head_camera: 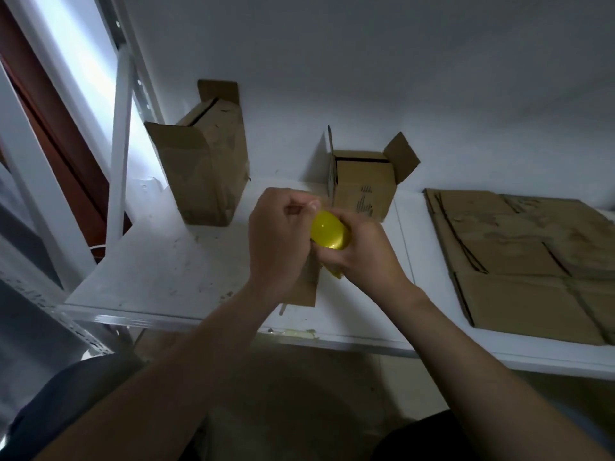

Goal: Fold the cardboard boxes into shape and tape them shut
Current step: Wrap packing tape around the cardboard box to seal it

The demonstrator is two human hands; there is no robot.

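Note:
My right hand point(361, 252) grips a yellow roll of tape point(327, 230) just above the white table point(159, 267). My left hand point(279, 234) is closed beside the roll, its thumb and fingers pinched at the roll's edge. A piece of cardboard point(307, 287) lies on the table under both hands, mostly hidden by them. A small cardboard box point(364, 191) stands behind my hands with its top flaps open. A taller box point(206, 161) stands at the back left, one flap sticking out.
A stack of flat, unfolded cardboard boxes point(522, 261) lies on the table's right side. A white wall rises right behind the table. White metal posts point(118, 154) stand at the left. The table's front edge runs just below my forearms.

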